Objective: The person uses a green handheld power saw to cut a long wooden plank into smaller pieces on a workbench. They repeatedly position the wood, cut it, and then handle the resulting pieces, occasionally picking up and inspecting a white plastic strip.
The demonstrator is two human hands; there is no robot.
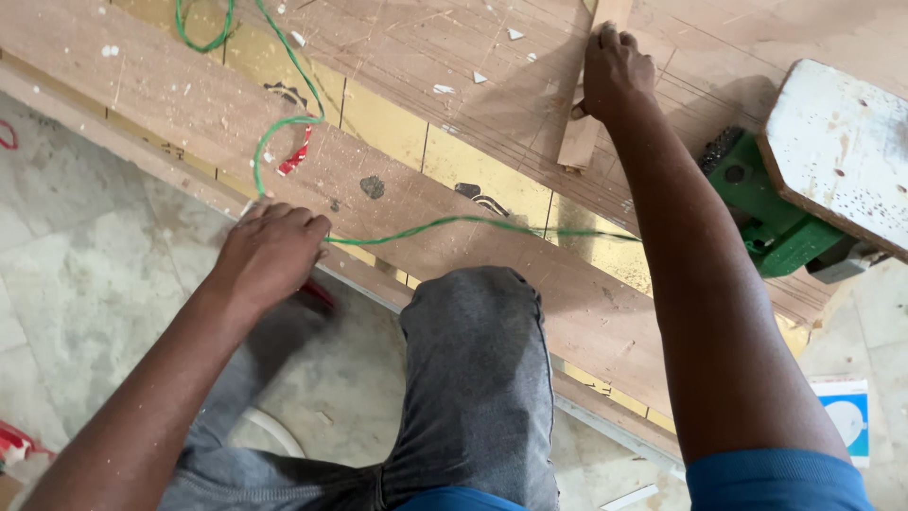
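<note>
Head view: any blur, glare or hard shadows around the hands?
Head view: even soft light, no glare; faint shadow right of the right hand on the wood strip; left hand slightly motion-soft near the green cord; edges bow slightly from the wide lens.

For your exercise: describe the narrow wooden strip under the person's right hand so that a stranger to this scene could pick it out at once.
Start at the broad wooden board lying across the floor. Near its upper middle, the right hand presses on a narrow wooden strip that runs steeply down from the fingers. It is slim, pale and short, unlike the wide planks around it.
</note>
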